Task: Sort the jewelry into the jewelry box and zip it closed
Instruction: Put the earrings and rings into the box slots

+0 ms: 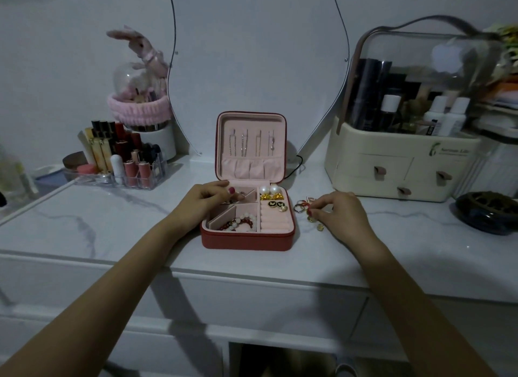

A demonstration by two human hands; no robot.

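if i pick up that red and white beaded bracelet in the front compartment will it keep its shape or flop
The red and white beaded bracelet will probably flop: it already lies slumped and curved against the pink divider of the red jewelry box. Its round, glossy beads look smooth, so it may slip from a light pinch. It looks small enough to be light, though its stringing is not visible.

Both bare forearms reach forward from the bottom corners, converging slightly; left hand (208, 198) palm-down with fingers curled and thumb pinched toward the fingertips, red-painted nail showing, right hand (340, 212) palm-down, knuckles up, thumb and forefinger pinched together at its left edge.
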